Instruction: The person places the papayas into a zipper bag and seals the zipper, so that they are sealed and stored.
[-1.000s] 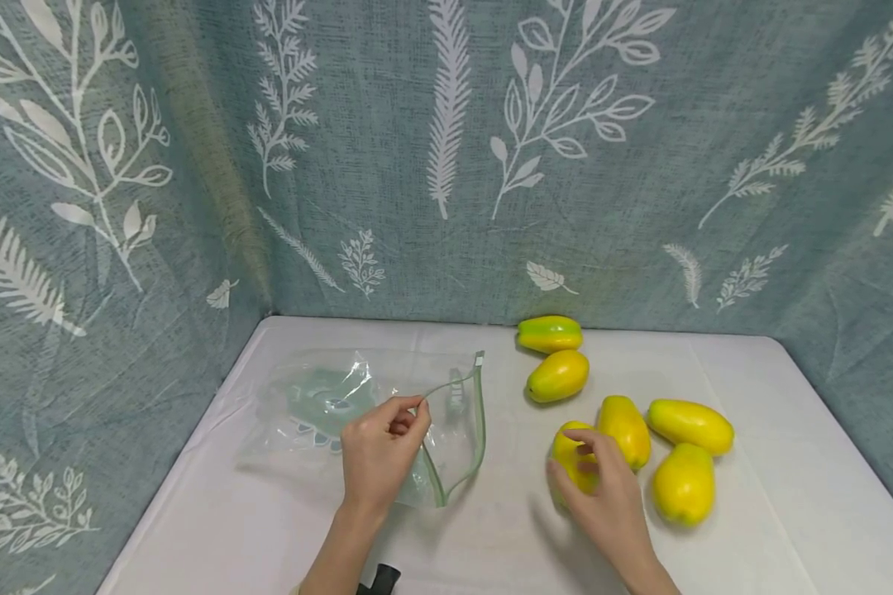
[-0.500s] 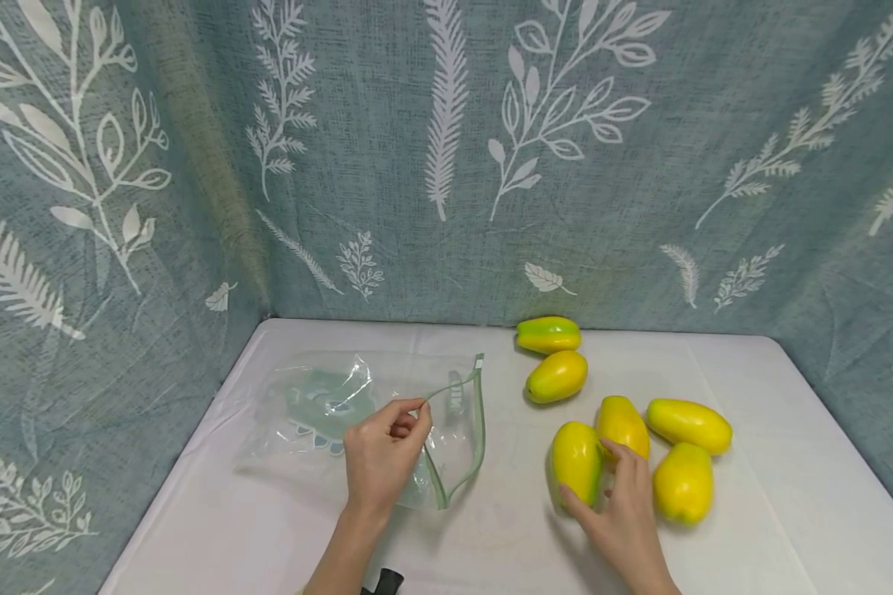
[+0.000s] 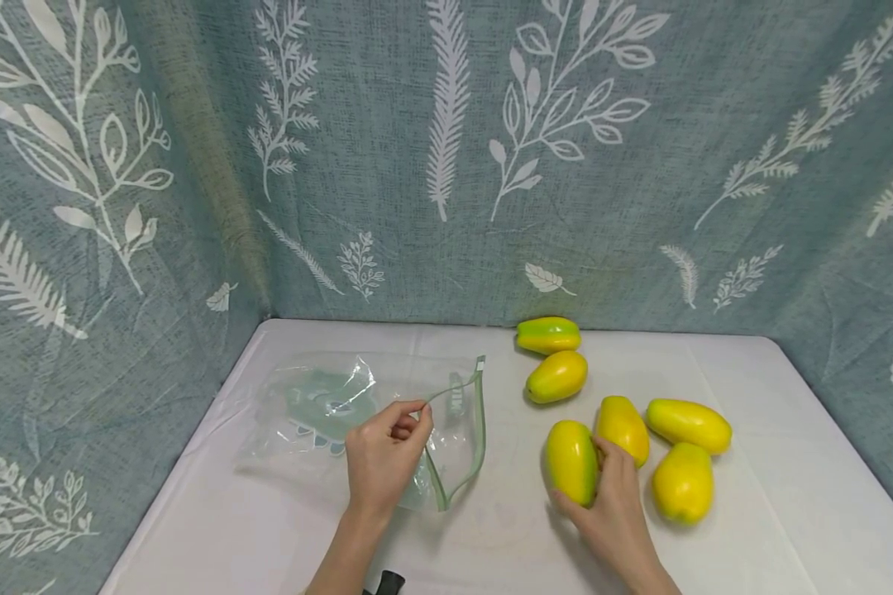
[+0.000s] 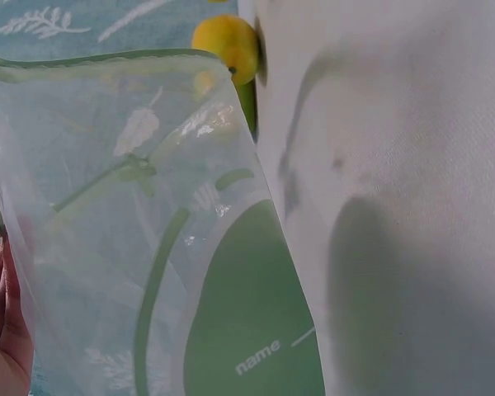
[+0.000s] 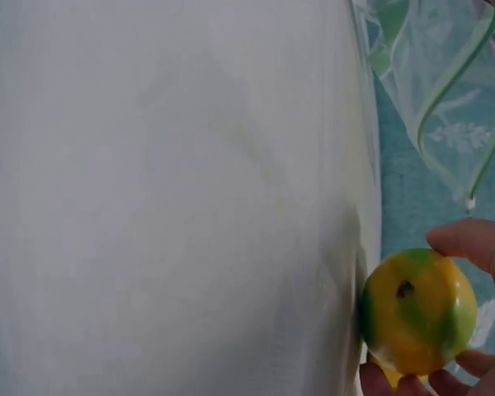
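A clear zip bag (image 3: pixel 327 405) with a green rim and a green printed figure lies on the left half of the table, its mouth held apart toward the right. My left hand (image 3: pixel 387 450) pinches the near lip of that mouth between thumb and fingertips; the left wrist view shows the bag's wall (image 4: pixel 107 247) up close. My right hand (image 3: pixel 613 504) grips a yellow-green papaya (image 3: pixel 571 463), thumb on the near side and fingers on the far right side. In the right wrist view the papaya's end (image 5: pixel 419 309), with a dark spot, shows between thumb and fingers.
Right beside the gripped fruit lies another papaya (image 3: pixel 623 430). Two more, a long papaya (image 3: pixel 689 426) and a rounder papaya (image 3: pixel 683 484), lie to its right. Toward the back are a papaya (image 3: pixel 558 377) and a greener papaya (image 3: pixel 549 335). A patterned curtain (image 3: pixel 446 165) hangs behind the white table (image 3: pixel 491 554).
My right hand has come down around the near-left papaya and taken hold of it; the fruit has shifted slightly left. My left hand keeps its pinch on the bag.
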A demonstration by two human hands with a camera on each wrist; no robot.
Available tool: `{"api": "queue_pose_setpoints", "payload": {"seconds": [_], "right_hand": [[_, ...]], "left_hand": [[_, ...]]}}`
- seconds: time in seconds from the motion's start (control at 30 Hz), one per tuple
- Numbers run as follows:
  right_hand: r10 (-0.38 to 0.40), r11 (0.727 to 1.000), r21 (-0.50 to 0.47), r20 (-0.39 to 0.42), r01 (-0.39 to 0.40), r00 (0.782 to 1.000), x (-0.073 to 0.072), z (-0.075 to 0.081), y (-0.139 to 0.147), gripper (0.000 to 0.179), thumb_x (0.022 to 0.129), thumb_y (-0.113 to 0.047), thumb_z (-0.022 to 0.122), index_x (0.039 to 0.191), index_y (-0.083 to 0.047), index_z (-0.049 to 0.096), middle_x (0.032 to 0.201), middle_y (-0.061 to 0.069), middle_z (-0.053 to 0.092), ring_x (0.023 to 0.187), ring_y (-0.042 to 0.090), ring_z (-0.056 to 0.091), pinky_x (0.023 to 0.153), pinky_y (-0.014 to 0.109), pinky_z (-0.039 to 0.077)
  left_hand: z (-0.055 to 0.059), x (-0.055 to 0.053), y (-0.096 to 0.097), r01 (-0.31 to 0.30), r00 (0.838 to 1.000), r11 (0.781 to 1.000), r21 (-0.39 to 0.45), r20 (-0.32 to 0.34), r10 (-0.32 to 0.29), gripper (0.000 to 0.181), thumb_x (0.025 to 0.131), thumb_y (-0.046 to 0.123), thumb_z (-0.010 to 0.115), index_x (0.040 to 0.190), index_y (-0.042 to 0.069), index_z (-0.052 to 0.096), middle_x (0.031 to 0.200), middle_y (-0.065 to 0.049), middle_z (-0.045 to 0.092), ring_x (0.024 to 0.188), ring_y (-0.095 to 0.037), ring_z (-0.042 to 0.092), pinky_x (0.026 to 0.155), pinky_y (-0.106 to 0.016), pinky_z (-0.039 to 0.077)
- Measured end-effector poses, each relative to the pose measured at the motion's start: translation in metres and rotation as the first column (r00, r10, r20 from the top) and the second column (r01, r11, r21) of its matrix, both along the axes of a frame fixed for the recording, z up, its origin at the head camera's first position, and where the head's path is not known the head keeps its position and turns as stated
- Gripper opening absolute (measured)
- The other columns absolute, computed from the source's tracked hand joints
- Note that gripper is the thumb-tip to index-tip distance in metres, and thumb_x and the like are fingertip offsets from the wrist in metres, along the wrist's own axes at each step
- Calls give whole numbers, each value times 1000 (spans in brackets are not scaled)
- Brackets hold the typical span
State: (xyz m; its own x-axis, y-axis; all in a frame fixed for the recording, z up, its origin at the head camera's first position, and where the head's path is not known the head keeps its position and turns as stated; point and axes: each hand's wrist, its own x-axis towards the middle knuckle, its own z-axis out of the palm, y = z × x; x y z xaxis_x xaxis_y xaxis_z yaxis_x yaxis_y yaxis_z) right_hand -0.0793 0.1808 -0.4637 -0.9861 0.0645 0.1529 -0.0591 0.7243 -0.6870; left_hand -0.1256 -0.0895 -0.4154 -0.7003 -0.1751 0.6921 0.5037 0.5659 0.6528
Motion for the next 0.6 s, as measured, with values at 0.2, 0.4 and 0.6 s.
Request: {"api": "queue_pose_setpoints", "payload": {"seconds": [0.2,0.4,0.6], "right_hand": [[9,1000,-12,23,-9,1000,-2,0,2,89,76,-18,82,143,3,27,136,24,33,125,39,36,105,57,32],[15,999,-32,59,-13,998,-4,-1,3,89,76,-16,81,144,2,26,138,24,32,127,39,36,106,57,32],[-6,998,-65,89,12,996,-4,1,4,85,76,-15,80,144,-1,30,136,23,38,120,37,45,100,56,40]], "left_hand": [[1,1,0,-2,1000,1000,4,18,2,7,76,-5,75,78,2,76,57,2,64,46,-2,57,44,-13,47],[0,2,0,-3,1000,1000,15,11,3,8,77,-5,74,78,3,76,56,2,64,46,-4,57,44,-12,46],[1,2,-2,-4,1000,1000,18,24,4,7,77,-4,74,78,2,76,57,2,64,46,-3,57,44,-13,47]]}}
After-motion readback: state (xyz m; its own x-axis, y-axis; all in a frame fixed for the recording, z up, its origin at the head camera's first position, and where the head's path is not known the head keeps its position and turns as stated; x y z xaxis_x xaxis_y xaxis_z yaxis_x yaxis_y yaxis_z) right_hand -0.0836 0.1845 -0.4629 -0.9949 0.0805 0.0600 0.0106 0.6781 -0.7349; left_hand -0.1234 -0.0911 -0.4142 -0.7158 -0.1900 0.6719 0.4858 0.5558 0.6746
